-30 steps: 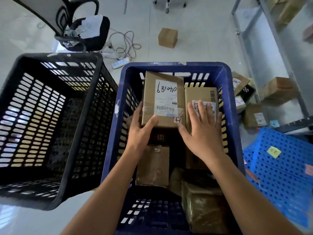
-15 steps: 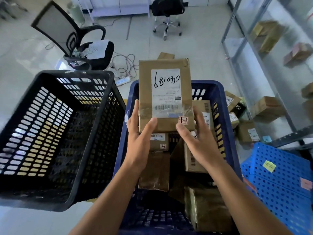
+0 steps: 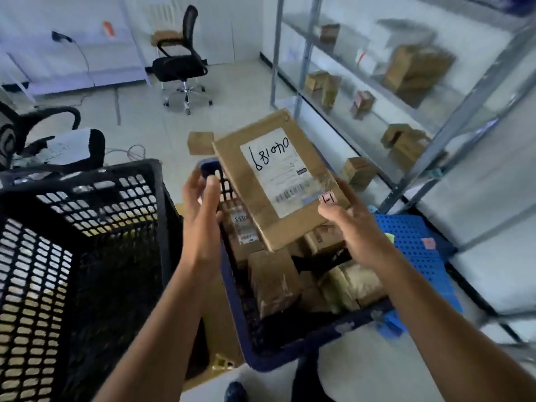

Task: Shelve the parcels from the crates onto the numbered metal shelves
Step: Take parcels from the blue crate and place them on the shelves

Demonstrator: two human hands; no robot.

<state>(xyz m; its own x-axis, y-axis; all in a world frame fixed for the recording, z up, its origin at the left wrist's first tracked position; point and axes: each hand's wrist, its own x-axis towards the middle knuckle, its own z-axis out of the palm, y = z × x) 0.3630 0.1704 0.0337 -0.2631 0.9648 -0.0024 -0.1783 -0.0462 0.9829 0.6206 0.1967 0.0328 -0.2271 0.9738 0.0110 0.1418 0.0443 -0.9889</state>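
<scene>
My right hand (image 3: 355, 227) grips the near right corner of a flat brown parcel (image 3: 252, 181) with a white handwritten label, held tilted above the blue crate (image 3: 290, 346). My left hand (image 3: 203, 210) hovers just left of the parcel, off it, with fingers loosely curled and nothing in it. Inside the blue crate lie several more brown parcels (image 3: 274, 282). The metal shelves (image 3: 374, 91) rise to the right, and several parcels sit on them.
A black crate (image 3: 87, 242) stands on the left, touching the blue one. A blue perforated panel (image 3: 417, 242) lies by the shelf foot. One small box (image 3: 200, 142) sits on the floor ahead. Two office chairs (image 3: 181, 62) stand further back.
The parcel rose out of the blue crate and swung to the right toward the shelves. My left hand let go of it; only the right hand holds it now. My view lifted and turned right.
</scene>
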